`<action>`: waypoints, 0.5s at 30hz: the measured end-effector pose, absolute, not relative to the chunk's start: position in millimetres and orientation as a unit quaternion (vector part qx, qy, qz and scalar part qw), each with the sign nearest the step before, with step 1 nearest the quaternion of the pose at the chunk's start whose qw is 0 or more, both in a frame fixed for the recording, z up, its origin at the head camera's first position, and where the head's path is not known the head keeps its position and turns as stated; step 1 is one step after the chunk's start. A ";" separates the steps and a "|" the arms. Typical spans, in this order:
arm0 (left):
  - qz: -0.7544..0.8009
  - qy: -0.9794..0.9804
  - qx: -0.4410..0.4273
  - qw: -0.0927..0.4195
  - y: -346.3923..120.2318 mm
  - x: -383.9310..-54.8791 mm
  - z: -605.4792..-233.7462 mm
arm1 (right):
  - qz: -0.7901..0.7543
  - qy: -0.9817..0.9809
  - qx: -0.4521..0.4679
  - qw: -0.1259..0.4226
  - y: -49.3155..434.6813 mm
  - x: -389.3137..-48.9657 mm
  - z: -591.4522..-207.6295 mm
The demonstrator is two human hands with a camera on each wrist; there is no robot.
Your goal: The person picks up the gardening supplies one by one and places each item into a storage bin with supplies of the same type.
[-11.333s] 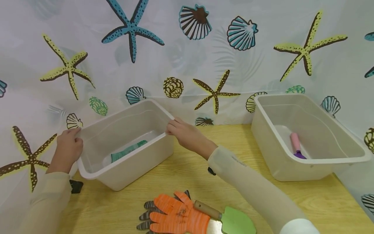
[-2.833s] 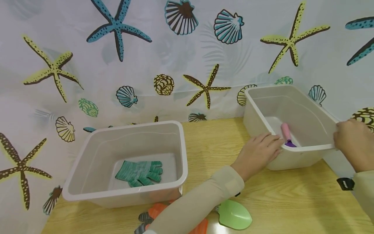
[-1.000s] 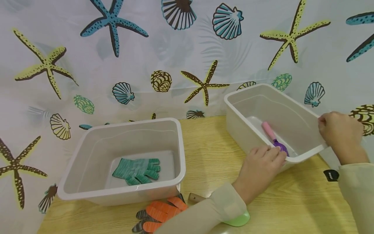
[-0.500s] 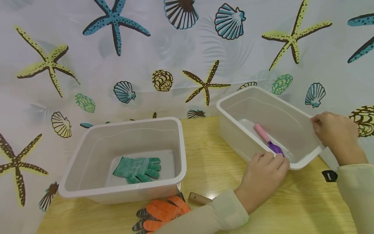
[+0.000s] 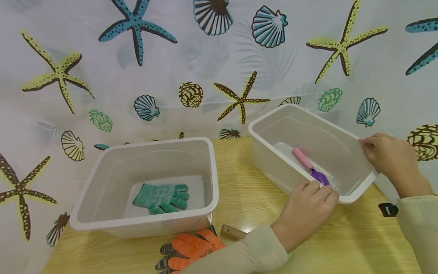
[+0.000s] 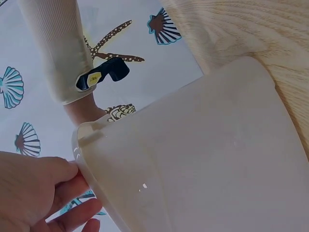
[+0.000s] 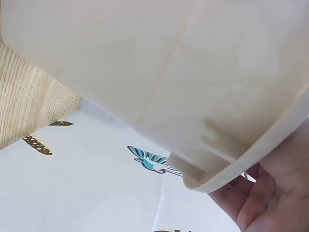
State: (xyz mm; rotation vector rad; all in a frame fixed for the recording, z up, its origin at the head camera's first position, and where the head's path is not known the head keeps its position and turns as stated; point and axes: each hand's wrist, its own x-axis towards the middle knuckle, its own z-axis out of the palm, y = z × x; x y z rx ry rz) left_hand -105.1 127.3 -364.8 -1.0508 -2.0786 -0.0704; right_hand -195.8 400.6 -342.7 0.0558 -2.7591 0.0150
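On the right of the head view stands a beige plastic tub, turned at an angle. Inside it lies a small tool with a pink handle and a purple head. My left hand grips the tub's near rim, and my right hand pinches the rim on the right side. In the left wrist view, the thumb and fingers of the left hand meet at the rim beside the outer wall. From below, the right wrist view shows the right hand curled at the tub's rim.
A second beige tub on the left holds a green knit glove. In front of it lie orange-and-grey gloves and a wooden handle, partly covered by the left sleeve. A shell-and-starfish-printed sheet hangs behind the wooden table.
Earlier both hands held the left tub, which has since turned squarer to the table edge. Over the last seconds the right tub has slid left and nearer and rotated, with both hands on its rim.
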 end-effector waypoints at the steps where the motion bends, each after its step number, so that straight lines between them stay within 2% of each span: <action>1: -0.032 -0.820 -0.420 0.388 124.5 -104.2 -361.8 | 0.005 -0.982 0.023 0.190 400.4 -196.2 -342.7; 6: -0.040 -0.823 -0.446 0.350 117.0 -102.7 -355.8 | 0.000 -0.983 0.027 0.181 399.5 -197.5 -341.9; 15: -0.040 -0.816 -0.469 0.334 114.1 -102.2 -356.4 | 0.003 -0.987 0.029 0.157 398.7 -198.7 -342.2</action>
